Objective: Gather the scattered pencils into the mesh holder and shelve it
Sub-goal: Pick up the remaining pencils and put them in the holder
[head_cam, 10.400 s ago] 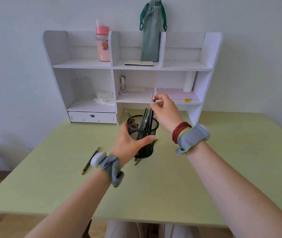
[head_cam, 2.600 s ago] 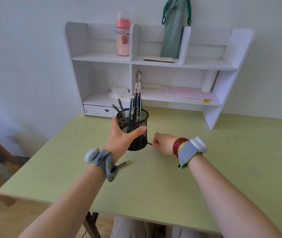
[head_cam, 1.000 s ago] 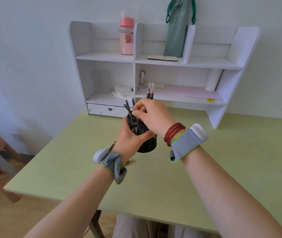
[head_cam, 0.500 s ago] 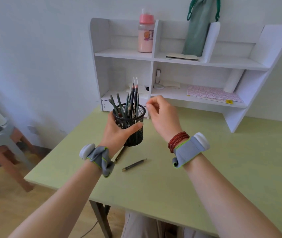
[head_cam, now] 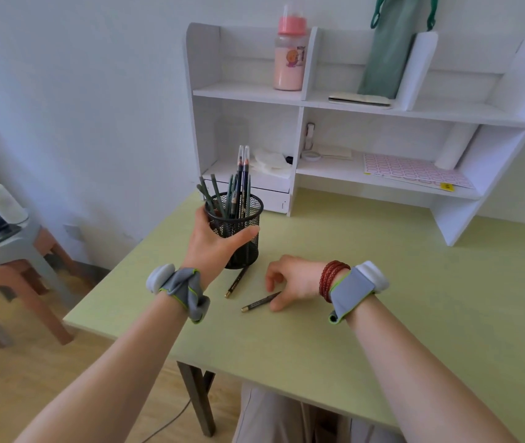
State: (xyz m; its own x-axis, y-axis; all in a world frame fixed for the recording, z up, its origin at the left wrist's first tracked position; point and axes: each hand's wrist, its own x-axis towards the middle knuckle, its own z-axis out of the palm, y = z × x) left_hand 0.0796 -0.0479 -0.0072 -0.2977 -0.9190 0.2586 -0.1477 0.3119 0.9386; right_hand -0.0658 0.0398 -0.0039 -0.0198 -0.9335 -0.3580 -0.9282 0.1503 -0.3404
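Fingers (head_cam: pixel 270 279) curled over pencil (head_cam: pixel 259 302), its tip hidden; contact unclear

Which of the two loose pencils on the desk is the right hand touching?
The pencil nearer the desk's front edge; the right hand touches its end. The other pencil lies beside the mesh holder.

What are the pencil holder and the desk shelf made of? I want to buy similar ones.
The pencil holder looks like black metal wire mesh: you can see the pencils through its fine grid. The desk shelf looks like white laminated board, matte, with flat panels and square-cut edges; whether it is wood composite or plastic board is unclear.
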